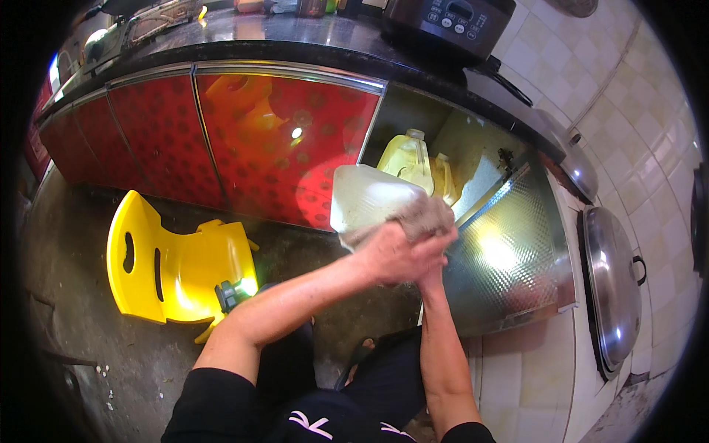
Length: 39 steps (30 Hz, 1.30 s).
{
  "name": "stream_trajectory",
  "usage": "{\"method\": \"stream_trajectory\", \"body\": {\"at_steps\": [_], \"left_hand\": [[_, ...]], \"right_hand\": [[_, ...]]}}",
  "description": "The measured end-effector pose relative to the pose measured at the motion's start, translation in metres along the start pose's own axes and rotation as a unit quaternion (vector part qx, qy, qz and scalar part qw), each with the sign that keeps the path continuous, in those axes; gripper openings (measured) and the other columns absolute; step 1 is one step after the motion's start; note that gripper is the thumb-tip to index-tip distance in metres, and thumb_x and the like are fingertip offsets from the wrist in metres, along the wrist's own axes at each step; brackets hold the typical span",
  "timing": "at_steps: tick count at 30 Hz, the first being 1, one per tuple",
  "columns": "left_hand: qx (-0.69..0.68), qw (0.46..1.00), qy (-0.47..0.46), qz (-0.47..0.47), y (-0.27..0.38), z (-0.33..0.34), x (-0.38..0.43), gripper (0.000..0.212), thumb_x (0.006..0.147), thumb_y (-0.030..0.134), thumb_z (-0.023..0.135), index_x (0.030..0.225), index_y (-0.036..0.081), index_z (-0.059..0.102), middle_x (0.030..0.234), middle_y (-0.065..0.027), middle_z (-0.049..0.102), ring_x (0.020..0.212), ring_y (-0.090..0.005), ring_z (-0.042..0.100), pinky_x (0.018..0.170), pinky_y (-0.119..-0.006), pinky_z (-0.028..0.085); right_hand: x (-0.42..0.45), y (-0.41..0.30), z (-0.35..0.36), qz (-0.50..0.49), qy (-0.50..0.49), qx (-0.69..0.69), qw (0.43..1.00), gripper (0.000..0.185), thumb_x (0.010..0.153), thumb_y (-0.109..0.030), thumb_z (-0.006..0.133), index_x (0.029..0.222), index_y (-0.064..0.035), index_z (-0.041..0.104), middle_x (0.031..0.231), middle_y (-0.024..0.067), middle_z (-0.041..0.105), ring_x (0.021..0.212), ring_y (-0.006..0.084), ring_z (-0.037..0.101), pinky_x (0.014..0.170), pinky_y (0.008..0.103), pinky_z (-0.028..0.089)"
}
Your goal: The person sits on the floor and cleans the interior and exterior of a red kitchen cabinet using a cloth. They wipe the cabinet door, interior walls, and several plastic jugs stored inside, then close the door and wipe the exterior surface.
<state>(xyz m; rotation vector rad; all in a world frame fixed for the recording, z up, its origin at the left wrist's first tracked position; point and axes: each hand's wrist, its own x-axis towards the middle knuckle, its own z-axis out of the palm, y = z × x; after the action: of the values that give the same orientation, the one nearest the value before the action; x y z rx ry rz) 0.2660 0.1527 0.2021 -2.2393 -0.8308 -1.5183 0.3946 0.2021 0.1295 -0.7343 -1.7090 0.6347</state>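
A translucent white plastic jug (376, 194) is held tilted in front of the open cabinet, its broad base towards the upper left. A blurred grey-brown cloth (426, 216) covers its near end. My left hand (396, 255) crosses over from the left, its fingers closed against the cloth. Beneath it, my right hand (437, 268) meets the same end of the jug. Most of that hand is hidden by the left hand and cloth, so its grip is unclear. Just beyond, two yellowish plastic jugs, one larger (407, 158) and one smaller (443, 180), stand inside the cabinet.
The textured metallic cabinet door (504, 260) hangs open on the right. Red cabinet doors (277, 149) run left below the dark countertop (310, 36), which holds an electric cooker (451, 25). A yellow plastic chair (188, 260) stands left. Metal lids (612, 293) lie along the tiled right side.
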Motion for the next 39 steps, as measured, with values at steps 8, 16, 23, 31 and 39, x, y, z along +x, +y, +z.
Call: {"method": "stream_trajectory", "body": {"at_steps": [8, 16, 23, 31, 39], "left_hand": [[-0.061, 0.864, -0.122, -0.485, -0.128, -0.014, -0.032, 0.04, 0.09, 0.039, 0.055, 0.095, 0.002, 0.066, 0.09, -0.0194, 0.069, 0.081, -0.0318, 0.067, 0.076, -0.041, 0.051], [-0.111, 0.783, -0.027, -0.612, -0.183, -0.035, -0.097, 0.046, 0.089, 0.045, 0.058, 0.108, 0.004, 0.068, 0.106, -0.017, 0.069, 0.099, -0.0255, 0.065, 0.087, -0.036, 0.049], [-0.091, 0.883, 0.033, -0.459, -0.05, -0.035, -0.015, 0.038, 0.088, 0.029, 0.058, 0.118, 0.005, 0.064, 0.108, -0.0187, 0.069, 0.102, -0.0347, 0.065, 0.092, -0.04, 0.049], [-0.015, 0.916, 0.158, -0.368, -0.085, -0.048, -0.023, 0.036, 0.089, 0.024, 0.062, 0.119, 0.004, 0.061, 0.104, -0.018, 0.068, 0.1, -0.0358, 0.065, 0.09, -0.041, 0.05], [0.104, 0.961, 0.056, -0.251, 0.013, 0.019, -0.05, 0.055, 0.08, 0.015, 0.067, 0.133, 0.008, 0.052, 0.138, -0.0128, 0.054, 0.136, -0.038, 0.042, 0.112, -0.061, 0.022]], "right_hand": [[-0.002, -0.043, 0.011, -0.035, -0.096, -0.2, 0.975, 0.019, 0.079, -0.01, 0.065, 0.094, 0.0012, 0.063, 0.113, 0.0211, 0.054, 0.102, 0.0403, 0.056, 0.085, 0.0452, 0.047], [0.0, -0.052, 0.016, -0.074, -0.084, -0.126, 0.986, 0.019, 0.076, -0.006, 0.067, 0.095, -0.0017, 0.065, 0.109, 0.0199, 0.057, 0.094, 0.0373, 0.061, 0.078, 0.0414, 0.049], [0.006, -0.04, 0.006, -0.092, -0.034, -0.161, 0.982, 0.022, 0.08, -0.002, 0.065, 0.101, 0.0034, 0.066, 0.128, 0.0192, 0.057, 0.109, 0.032, 0.062, 0.091, 0.0371, 0.049], [0.002, -0.046, 0.009, 0.091, 0.05, 0.066, 0.992, 0.025, 0.092, -0.013, 0.059, 0.106, 0.0067, 0.066, 0.124, 0.0119, 0.06, 0.105, 0.0195, 0.059, 0.097, 0.0337, 0.043], [0.006, -0.006, 0.002, 0.259, 0.151, 0.234, 0.925, 0.025, 0.095, -0.021, 0.055, 0.102, 0.0011, 0.064, 0.095, 0.0032, 0.063, 0.084, 0.0118, 0.058, 0.075, 0.0267, 0.047]]}}
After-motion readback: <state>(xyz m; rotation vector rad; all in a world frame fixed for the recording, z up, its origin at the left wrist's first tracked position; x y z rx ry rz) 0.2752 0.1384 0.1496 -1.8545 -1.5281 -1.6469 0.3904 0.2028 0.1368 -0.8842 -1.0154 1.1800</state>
